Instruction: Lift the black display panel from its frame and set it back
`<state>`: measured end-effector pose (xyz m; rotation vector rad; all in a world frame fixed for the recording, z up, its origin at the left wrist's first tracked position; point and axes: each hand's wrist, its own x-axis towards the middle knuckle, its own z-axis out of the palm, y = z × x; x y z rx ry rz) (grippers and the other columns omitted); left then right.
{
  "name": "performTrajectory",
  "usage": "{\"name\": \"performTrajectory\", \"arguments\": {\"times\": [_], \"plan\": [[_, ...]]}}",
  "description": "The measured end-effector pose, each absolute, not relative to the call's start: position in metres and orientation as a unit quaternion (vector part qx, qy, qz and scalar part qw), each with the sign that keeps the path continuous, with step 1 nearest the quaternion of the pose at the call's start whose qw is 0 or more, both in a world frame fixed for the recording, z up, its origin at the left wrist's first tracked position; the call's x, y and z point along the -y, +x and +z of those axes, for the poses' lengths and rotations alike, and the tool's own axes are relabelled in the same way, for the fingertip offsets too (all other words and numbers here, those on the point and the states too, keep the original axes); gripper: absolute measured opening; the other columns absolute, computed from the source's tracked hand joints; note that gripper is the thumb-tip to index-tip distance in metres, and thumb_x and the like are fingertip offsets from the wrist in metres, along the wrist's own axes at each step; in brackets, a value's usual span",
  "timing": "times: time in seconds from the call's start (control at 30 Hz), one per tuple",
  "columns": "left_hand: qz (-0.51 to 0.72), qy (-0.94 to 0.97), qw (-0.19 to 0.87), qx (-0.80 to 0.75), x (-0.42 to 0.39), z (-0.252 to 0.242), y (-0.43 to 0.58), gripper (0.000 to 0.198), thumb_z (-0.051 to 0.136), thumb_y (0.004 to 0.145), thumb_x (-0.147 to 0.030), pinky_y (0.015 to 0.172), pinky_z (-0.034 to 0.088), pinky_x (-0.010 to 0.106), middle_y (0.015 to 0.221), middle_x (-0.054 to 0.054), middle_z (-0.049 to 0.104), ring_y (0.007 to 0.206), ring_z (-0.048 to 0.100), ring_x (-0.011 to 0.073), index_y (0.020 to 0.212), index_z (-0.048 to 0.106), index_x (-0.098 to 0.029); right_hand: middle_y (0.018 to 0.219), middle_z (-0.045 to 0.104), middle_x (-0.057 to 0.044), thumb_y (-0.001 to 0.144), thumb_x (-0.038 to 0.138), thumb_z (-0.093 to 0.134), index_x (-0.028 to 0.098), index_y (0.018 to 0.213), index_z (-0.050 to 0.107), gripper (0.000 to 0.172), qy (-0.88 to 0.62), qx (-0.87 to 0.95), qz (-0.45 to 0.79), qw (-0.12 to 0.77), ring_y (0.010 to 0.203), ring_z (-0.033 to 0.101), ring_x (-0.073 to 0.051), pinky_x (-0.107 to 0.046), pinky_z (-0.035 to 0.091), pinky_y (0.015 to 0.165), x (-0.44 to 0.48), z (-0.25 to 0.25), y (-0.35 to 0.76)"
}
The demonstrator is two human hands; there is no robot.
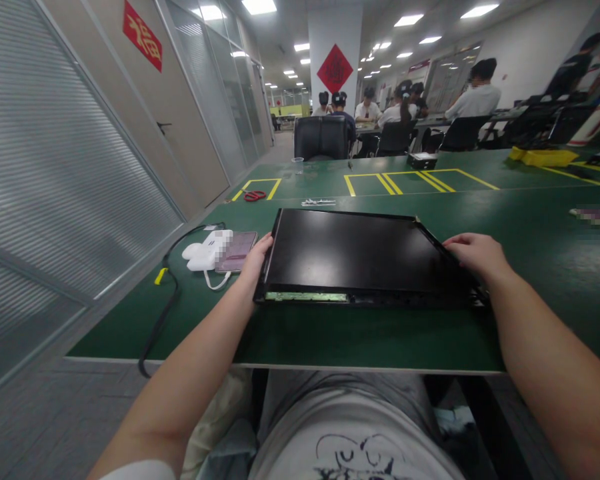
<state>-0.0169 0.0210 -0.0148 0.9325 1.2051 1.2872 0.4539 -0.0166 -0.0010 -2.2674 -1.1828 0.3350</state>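
Note:
A dark LCD screen panel [350, 253] with a black frame lies in front of me, a green circuit strip [307, 297] showing along its near edge. My left hand [261, 259] grips its left side, the fingers partly hidden behind the frame. On the opposite side, my right hand [477, 255] holds the right edge, thumb and fingers closed about the frame. Near the panel's right side, part of the frame stands a little apart from the dark screen. Whether the panel rests fully on the table or is slightly raised, I cannot tell.
Left of the panel, a phone [240, 250] lies beside a white power bank [210, 250] with a cable. A black cord [173, 293] hangs over the green table's [130, 327] edge. Farther back are red scissors [254, 195], a caliper [319, 202], a plastic cup [298, 164] and a yellow tray [543, 157].

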Motion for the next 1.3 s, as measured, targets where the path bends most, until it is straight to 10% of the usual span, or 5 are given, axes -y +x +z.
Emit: {"name": "performTrajectory", "arguments": {"times": [0.37, 0.7, 1.07, 1.3], "plan": [[0.541, 0.335, 0.575, -0.514, -0.021, -0.012, -0.022, 0.103, 0.088, 0.07, -0.013, 0.065, 0.063, 0.03, 0.077, -0.003, 0.077, 0.068, 0.078, 0.0218, 0.162, 0.043, -0.026, 0.081, 0.076, -0.004, 0.078, 0.028, 0.067, 0.022, 0.089, 0.082, 0.02, -0.844, 0.437, 0.138, 0.278, 0.058, 0.062, -0.016, -0.032, 0.054, 0.073, 0.018, -0.001, 0.453], [0.528, 0.354, 0.582, -0.507, -0.002, 0.005, -0.007, 0.046, 0.087, 0.072, -0.013, 0.062, 0.064, 0.031, 0.079, 0.006, 0.081, 0.066, 0.077, 0.0218, 0.118, 0.079, -0.013, 0.071, 0.072, -0.002, 0.076, 0.026, 0.068, 0.022, 0.085, 0.079, 0.015, -0.839, 0.437, 0.14, 0.291, 0.049, 0.059, -0.014, -0.029, 0.053, 0.061, 0.018, -0.001, 0.451], [0.537, 0.323, 0.565, -0.536, -0.005, 0.002, -0.007, 0.013, 0.074, 0.075, -0.018, 0.057, 0.057, 0.026, 0.071, 0.006, 0.076, 0.063, 0.073, 0.0195, 0.087, 0.076, -0.014, 0.079, 0.071, 0.0, 0.082, 0.026, 0.069, 0.02, 0.11, 0.076, 0.03, -0.834, 0.462, 0.137, 0.269, 0.052, 0.058, -0.014, -0.032, 0.052, 0.072, 0.013, -0.007, 0.452], [0.488, 0.402, 0.574, -0.521, 0.0, 0.0, -0.008, 0.037, 0.079, 0.057, -0.005, 0.065, 0.06, 0.033, 0.075, 0.003, 0.078, 0.067, 0.075, 0.0228, 0.092, 0.076, -0.016, 0.086, 0.073, -0.002, 0.084, 0.024, 0.068, 0.018, 0.116, 0.075, 0.034, -0.826, 0.463, 0.161, 0.279, 0.054, 0.058, -0.012, -0.03, 0.051, 0.072, 0.011, -0.01, 0.452]]}}
